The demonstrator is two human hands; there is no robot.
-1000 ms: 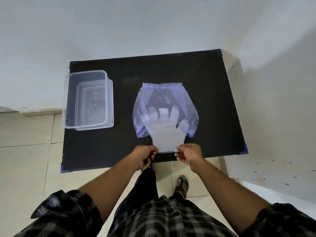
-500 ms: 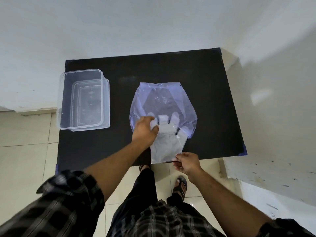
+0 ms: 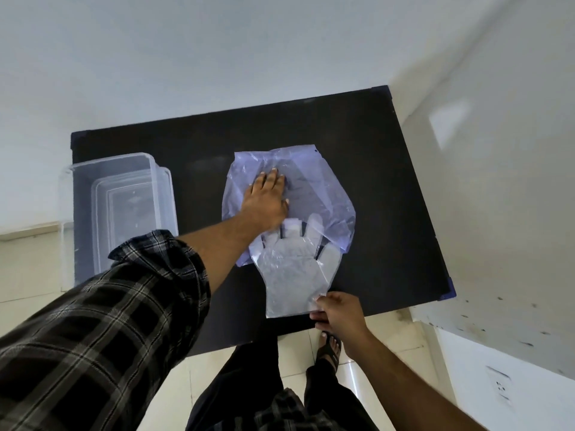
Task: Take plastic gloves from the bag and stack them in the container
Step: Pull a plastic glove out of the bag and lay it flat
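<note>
A pale violet plastic bag (image 3: 323, 194) lies flat in the middle of the black table (image 3: 373, 144). My left hand (image 3: 267, 197) presses flat on the bag, fingers spread. A stack of clear plastic gloves (image 3: 294, 275) sticks out of the bag's near opening, fingertips still inside. My right hand (image 3: 337, 309) pinches the cuff corner of the gloves near the table's front edge. The clear plastic container (image 3: 81, 213) stands at the table's left end with nothing visible inside it.
White walls close in behind the table and on the right. The container overhangs the table's left edge. Tiled floor, my dark trousers and a sandalled foot (image 3: 329, 346) lie below the front edge.
My left hand let go of the glove cuff and moved forward onto the bag, pressing it down. My right hand drew the gloves further out toward the front edge.
</note>
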